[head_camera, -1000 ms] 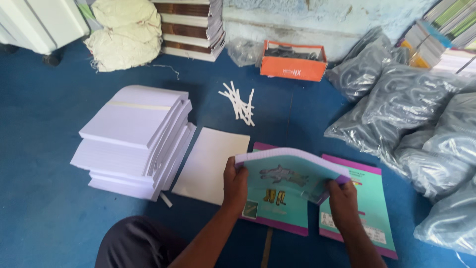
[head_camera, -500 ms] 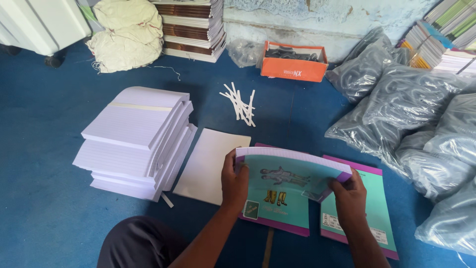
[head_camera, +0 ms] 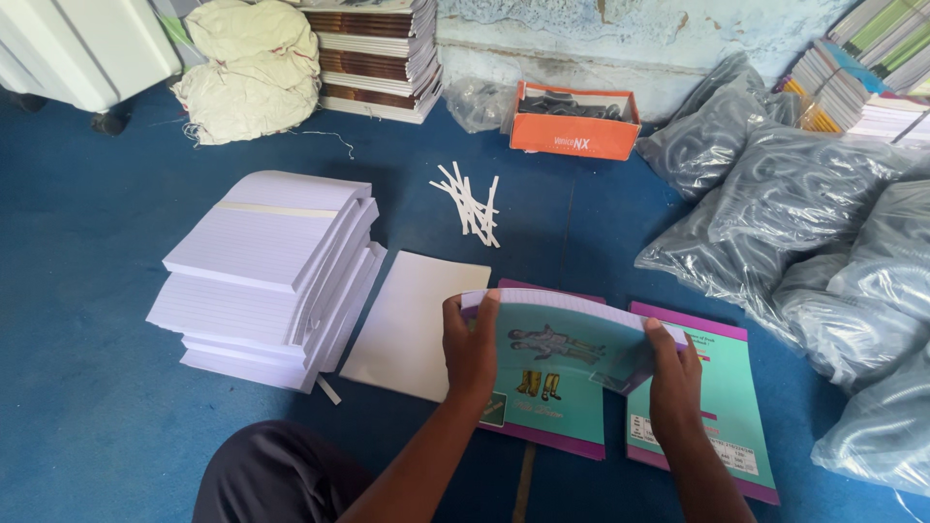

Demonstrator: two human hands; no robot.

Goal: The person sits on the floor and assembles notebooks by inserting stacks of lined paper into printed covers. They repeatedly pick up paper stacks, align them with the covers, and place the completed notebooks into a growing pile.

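Head view, hands: your left hand (head_camera: pixel 472 351) grips the near-left edge of the notebook block (head_camera: pixel 572 334); your right hand (head_camera: pixel 675 380) pinches its right end
Notebook block: held low over the blue floor (head_camera: pixel 87 291), long axis left to right, white page edge up and away from you, teal cover with purple border facing you
Beside it: a second teal cover (head_camera: pixel 728 407) lies flat just right
Packages: orange box (head_camera: pixel 575 123) at the wall; grey plastic bags (head_camera: pixel 814 223) right; stack of lined white paper (head_camera: pixel 266 276) left

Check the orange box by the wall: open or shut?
Open. The orange box has no lid on it, and dark items show inside over its rim. What they are cannot be told.
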